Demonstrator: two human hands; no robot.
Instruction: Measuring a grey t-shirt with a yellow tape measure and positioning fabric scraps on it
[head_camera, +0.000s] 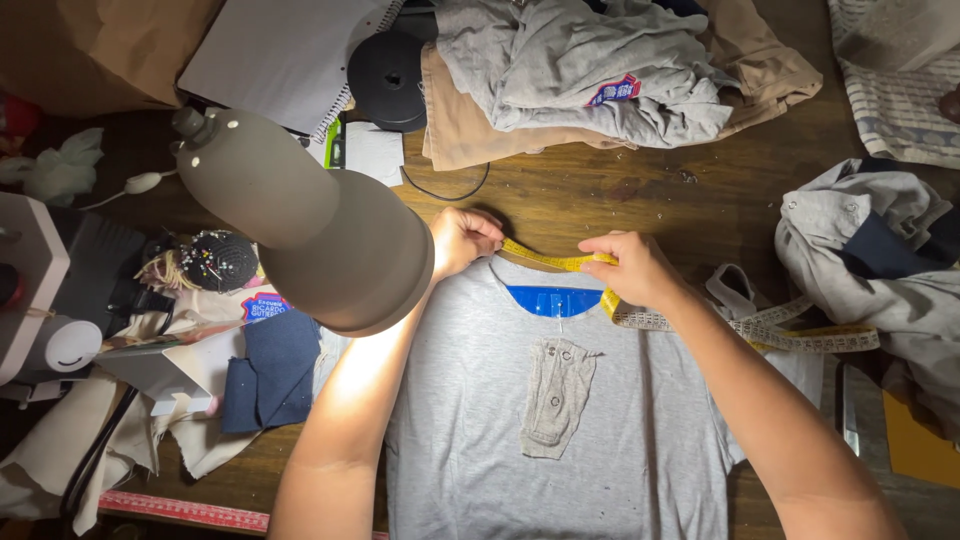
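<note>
Both hands, left (462, 240) and right (632, 268), pinch a tape (555, 262) along a shirt (560, 420) neckline, apparently mid-measurement; reading it comes next.

left hand (462, 240): bare, no rings | right hand (633, 268): bare | forearms: unsleeved

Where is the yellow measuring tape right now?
In the head view, the yellow measuring tape spans the grey shirt's neckline between the left hand and right hand, trailing rightward.

Lamp (320, 225) hides your left forearm, shirt's (560, 420) left shoulder. Shirt hem cut off by bottom edge. Tape (700, 325) end lost under grey cloth (880, 270).
</note>
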